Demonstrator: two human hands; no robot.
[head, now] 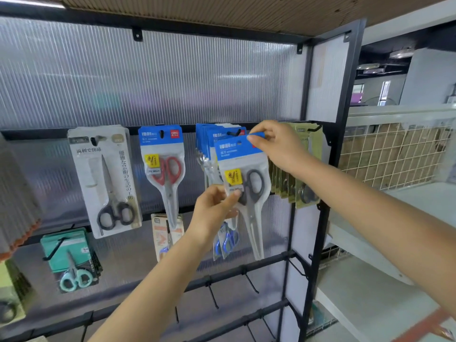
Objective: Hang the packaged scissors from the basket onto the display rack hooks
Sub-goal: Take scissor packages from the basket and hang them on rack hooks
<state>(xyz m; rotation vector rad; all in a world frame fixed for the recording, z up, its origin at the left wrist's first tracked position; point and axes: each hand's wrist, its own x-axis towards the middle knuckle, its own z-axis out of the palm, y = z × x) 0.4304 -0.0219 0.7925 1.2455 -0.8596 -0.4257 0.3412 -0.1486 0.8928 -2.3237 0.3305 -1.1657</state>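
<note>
Head cam, both hands (276,144) pinching scissors pkg (243,183)

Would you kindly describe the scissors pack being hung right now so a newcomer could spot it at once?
Start at the black display rack and follow its upper rail to the stack of blue-topped packs right of centre. Just in front, both hands hold the pack of scissors: right hand pinching its blue header, left hand its middle. Unlike the red-handled pack, its handles are dark grey.

My black display rack (318,169) carries hanging scissor packs: a white-carded pair (103,178), a red-handled pair (164,169), teal ones (71,257) below.
</note>
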